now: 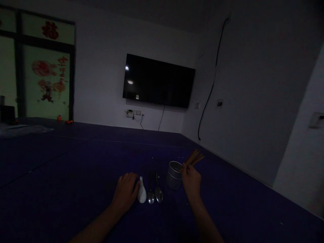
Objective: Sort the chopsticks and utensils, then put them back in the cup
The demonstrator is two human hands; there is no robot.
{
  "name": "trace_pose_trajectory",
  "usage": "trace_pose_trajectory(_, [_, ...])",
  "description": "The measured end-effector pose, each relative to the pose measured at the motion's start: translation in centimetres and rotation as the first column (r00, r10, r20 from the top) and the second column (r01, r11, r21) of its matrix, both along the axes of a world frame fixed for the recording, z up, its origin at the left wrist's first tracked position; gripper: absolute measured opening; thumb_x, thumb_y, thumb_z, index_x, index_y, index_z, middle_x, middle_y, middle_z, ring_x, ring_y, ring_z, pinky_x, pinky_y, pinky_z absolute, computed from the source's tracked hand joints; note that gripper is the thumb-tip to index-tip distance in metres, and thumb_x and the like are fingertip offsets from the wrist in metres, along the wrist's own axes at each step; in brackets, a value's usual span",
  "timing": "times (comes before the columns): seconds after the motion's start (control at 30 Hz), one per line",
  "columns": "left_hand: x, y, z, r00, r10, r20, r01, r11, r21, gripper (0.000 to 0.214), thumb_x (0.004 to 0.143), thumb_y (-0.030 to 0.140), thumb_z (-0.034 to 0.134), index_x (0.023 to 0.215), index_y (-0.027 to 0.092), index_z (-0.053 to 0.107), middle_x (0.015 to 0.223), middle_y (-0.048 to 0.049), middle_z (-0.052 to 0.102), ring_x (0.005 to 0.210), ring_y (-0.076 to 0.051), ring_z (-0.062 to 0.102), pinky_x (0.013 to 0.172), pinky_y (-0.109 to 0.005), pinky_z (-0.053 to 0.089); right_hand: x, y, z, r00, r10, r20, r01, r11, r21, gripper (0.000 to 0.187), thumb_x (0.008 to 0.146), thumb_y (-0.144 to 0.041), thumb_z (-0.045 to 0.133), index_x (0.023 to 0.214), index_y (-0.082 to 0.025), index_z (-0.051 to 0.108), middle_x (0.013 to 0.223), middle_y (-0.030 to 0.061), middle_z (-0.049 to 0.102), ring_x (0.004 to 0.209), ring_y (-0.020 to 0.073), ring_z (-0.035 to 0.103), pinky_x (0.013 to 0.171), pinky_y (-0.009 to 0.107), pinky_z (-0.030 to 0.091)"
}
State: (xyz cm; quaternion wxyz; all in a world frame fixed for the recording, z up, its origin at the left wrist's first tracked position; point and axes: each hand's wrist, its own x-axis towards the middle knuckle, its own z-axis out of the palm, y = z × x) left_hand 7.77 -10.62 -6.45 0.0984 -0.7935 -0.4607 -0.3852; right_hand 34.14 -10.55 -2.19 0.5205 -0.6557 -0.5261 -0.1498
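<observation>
My right hand [191, 180] is closed around a bundle of wooden chopsticks [193, 158], held tilted beside the rim of a grey cylindrical holder [173, 179]. The lower ends of the chopsticks are partly hidden by my fingers and the rim. My left hand [126, 189] lies on the blue surface, fingers stretched out, right beside a white soup spoon [142, 194]. To the right of that lie two metal spoons, the nearer one [151, 196] and another [159, 194], side by side with their bowls toward me. Their dark handles are hard to make out.
The dim blue table surface [76, 162] reaches back to the wall. Clear plastic wrapping [25, 131] and small orange items [68, 122] lie at the far left. A black cable [212, 87] hangs down the right wall, and a television [159, 81] is mounted ahead.
</observation>
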Motion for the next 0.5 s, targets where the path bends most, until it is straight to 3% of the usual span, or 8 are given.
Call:
trace_pose_trajectory(0.23, [0.02,0.06,-0.01,1.000,0.009,-0.016,-0.010,0.999,-0.042,0.027,0.092,0.026,0.032,0.096,0.019,0.058,0.093,-0.0068,0.065,0.089,-0.021,0.057,0.078,-0.037,0.040,0.01,-0.13,-0.14,0.997,-0.009,-0.083,0.010,1.000,0.001,0.043,0.083,-0.051,0.040,0.079,-0.014,0.061,0.061,0.0089,0.063,0.054,0.0205,0.057,0.052,0.028,0.035])
trace_pose_trajectory(0.37, [0.00,0.16,-0.15,1.000,-0.001,-0.020,0.000,0.999,-0.051,0.027,0.092,0.026,0.033,0.097,0.019,0.058,0.094,-0.0070,0.065,0.090,-0.022,0.057,0.079,-0.037,0.041,-0.29,-0.21,-0.02,0.988,-0.031,-0.149,0.038,0.998,0.047,0.050,0.080,-0.050,0.046,0.105,-0.008,0.058,0.063,0.0061,0.062,0.055,0.0210,0.057,0.053,0.029,0.038])
trace_pose_trajectory(0.5, [0.04,0.28,-0.33,1.000,0.011,-0.018,-0.012,0.998,-0.068,0.025,0.091,0.026,0.035,0.096,0.019,0.058,0.096,-0.0072,0.065,0.091,-0.022,0.057,0.079,-0.038,0.041,-0.52,-0.35,-0.03,0.981,-0.020,-0.193,0.038,0.995,0.094,0.070,0.078,-0.046,0.051,0.134,-0.006,0.038,0.065,0.0016,0.060,0.057,0.0201,0.057,0.054,0.028,0.039])
